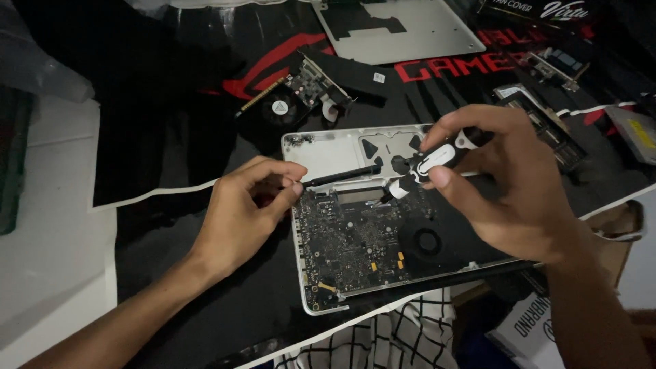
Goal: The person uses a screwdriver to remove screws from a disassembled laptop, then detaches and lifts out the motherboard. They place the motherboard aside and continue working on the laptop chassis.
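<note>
Laptop base (321, 154): an opened silver shell lying flat on the bench, bottom cover off, dark circuit board (348, 239) exposed across its near half, round fan (428, 240) at the board's right end.
Position: middle of the view, on a black mat with red lettering (171, 137), its near corner just over the mat's pale edge.
Right hand (499, 191): closed round a black-and-white screwdriver (430, 162), thumb and fingers pinching the handle, the hand above the shell's right half.
Screwdriver tip: pointed down and to the left, at the board's upper edge near the middle; whether it touches a screw cannot be told.
Left hand (242, 212): at the shell's left rim, thumb and forefinger drawn together at the end of a thin black bar (342, 175); the other fingers curl in.
Black bar: slants up to the right from the left fingertips across the pale upper part of the shell, towards the screwdriver.
Behind the laptop: a graphics card (290, 99) with a round fan, lying on the mat well apart from the shell.
Far edge: a flat silver cover panel (410, 31), lying on the mat.
Right side: dark circuit boards (547, 126) beside the right hand.
Near edge: a checked cloth (389, 338) below the mat.
</note>
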